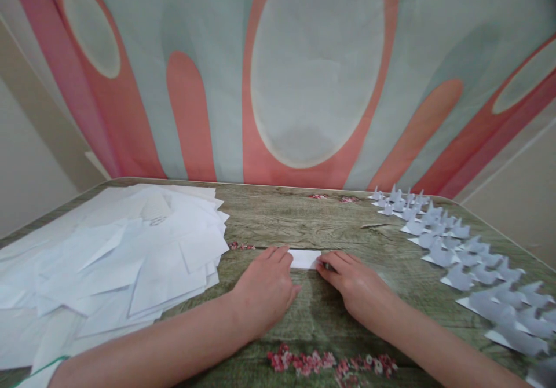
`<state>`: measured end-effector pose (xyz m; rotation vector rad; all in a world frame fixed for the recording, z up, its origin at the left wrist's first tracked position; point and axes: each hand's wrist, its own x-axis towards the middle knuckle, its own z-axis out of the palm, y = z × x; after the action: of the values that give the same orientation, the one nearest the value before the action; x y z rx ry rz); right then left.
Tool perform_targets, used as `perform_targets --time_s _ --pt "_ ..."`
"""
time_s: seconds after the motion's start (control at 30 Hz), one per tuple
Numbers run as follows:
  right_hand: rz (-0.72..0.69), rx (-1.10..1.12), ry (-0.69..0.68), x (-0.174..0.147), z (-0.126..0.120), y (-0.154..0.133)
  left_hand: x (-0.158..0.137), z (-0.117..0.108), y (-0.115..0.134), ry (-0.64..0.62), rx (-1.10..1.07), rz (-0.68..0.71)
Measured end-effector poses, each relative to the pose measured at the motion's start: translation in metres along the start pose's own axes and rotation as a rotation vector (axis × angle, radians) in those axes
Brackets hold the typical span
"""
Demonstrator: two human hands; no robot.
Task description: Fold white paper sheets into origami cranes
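Observation:
A small strip of folded white paper [304, 259] lies flat on the table between my two hands. My left hand [269, 281] is closed at the paper's left end, fingers bent over its edge and thumb below. At the right end, my right hand [347, 272] pinches the edge between thumb and fingers. The parts of the strip under my fingertips are hidden.
On the left spreads a large loose pile of white paper sheets [174, 272]. Several folded white paper birds [438, 255] stand in rows along the right side. The wood-patterned tabletop [295, 220] with printed pink flowers meets a patterned backdrop [217, 116] behind.

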<state>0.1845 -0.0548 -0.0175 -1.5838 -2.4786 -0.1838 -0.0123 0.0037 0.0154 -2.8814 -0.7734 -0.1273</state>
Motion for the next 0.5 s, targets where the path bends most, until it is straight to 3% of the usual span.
perform_targets --time_s 0.2,0.37,0.5 --pt "0.039 0.169 0.085 -0.003 0.007 0.01 0.0 0.003 0.002 0.051 -0.008 0.028" --pt "0.204 0.444 0.247 0.003 0.01 0.017 0.0 0.007 0.004 0.083 -0.021 0.033" --pt "0.269 0.437 0.224 0.01 0.014 0.018 0.0 0.013 0.008 0.112 -0.003 0.027"
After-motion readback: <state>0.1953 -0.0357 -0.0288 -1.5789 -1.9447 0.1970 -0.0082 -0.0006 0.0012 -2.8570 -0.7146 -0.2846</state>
